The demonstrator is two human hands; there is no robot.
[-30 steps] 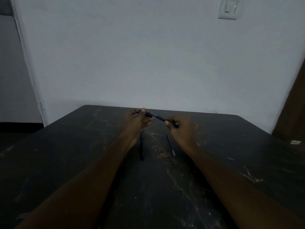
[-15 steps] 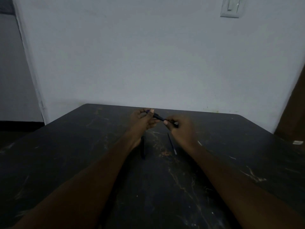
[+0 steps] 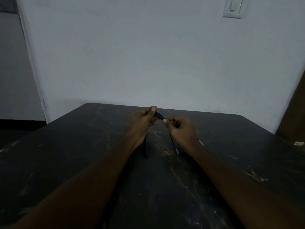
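Note:
Both my hands hold one dark pen (image 3: 159, 115) above the far middle of a black, scratched table (image 3: 165, 187). My left hand (image 3: 145, 119) pinches the pen's far end between thumb and fingers. My right hand (image 3: 180, 128) grips its near end, thumb tip almost against the left hand's part. Only a short dark stretch of the pen shows between the hands. Below them two more pens lie on the table: a dark pen (image 3: 145, 148) under the left wrist and a thin pen (image 3: 174, 143) with a pale tip beside the right wrist.
A white wall rises just behind the table's far edge, with a light switch (image 3: 233, 7) high on the right. A brown door or panel (image 3: 293, 113) stands at the right. A small white scrap (image 3: 299, 143) lies near the table's right edge.
My hands have closed toward each other along the pen. The blue stretch seen between them a second ago is now covered, leaving a short dark piece.

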